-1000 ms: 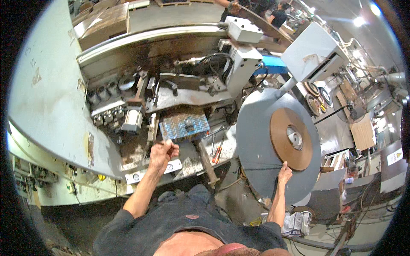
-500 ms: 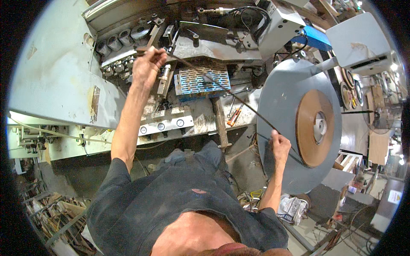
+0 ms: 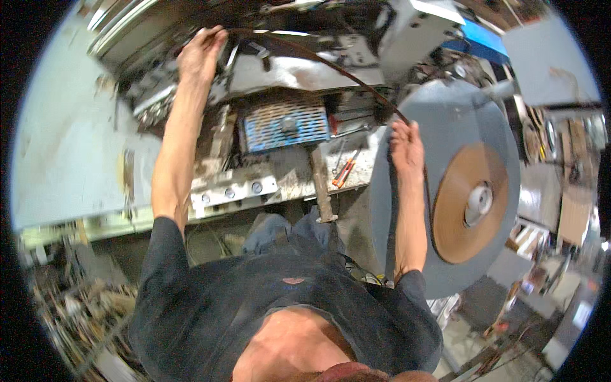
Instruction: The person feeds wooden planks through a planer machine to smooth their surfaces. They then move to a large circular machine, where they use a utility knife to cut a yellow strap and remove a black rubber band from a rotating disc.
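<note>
A thin brown edge banding strip (image 3: 337, 70) bows in an arc between my two raised hands. My left hand (image 3: 200, 56) is out over the far side of the machine, fingertips pinched on the strip's far end. My right hand (image 3: 407, 149) is beside the large grey disc (image 3: 407, 254), with the strip passing between thumb and fingers in a loose hold. From there the strip runs down past my right wrist to the brown roll of edge banding (image 3: 449, 223) on the disc. Motion blurs the area around my left fingertips.
A blue slotted block (image 3: 286, 124) sits on the machine bed below the strip. Near it lies an orange-handled cutter (image 3: 344, 173). A panel with round gauges (image 3: 232, 191) lines the near edge. A big pale cabinet (image 3: 63, 134) stands at left, a grey box (image 3: 550, 60) at far right.
Both hands have moved up and away from my body, the left also slightly left. The strip, straight before, now curves upward in an arc. The view has shifted a little.
</note>
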A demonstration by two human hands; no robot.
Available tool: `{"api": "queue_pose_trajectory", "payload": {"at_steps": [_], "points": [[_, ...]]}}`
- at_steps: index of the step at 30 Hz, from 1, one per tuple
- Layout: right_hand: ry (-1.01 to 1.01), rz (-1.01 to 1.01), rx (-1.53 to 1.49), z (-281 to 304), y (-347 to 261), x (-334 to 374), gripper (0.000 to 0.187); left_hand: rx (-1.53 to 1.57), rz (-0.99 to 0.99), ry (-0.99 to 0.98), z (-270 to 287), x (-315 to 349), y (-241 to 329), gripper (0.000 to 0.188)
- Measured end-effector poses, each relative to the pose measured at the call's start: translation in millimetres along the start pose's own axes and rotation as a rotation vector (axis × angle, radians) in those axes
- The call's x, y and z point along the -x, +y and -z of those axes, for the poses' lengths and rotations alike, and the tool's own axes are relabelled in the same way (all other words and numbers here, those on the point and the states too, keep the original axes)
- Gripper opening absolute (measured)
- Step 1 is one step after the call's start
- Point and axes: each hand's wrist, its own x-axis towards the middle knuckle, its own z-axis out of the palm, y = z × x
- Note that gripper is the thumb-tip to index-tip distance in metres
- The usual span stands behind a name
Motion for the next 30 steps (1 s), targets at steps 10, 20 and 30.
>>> {"api": "queue_pose_trajectory", "payload": {"at_steps": [10, 20, 30], "points": [[0.846, 0.834, 2.034, 110, -98, 110, 0.063, 0.062, 0.039, -0.073, 58, -62, 13, 0.019], [0.943, 0.587, 2.030, 133, -78, 83, 0.065, 0.101, 0.053, -0.217, -60, -12, -1, 0.016], [0.984, 0.615, 2.083, 145, -78, 62, 0.072, -0.100, -0.010, -0.033, -36, -18, -61, 0.016]]}}
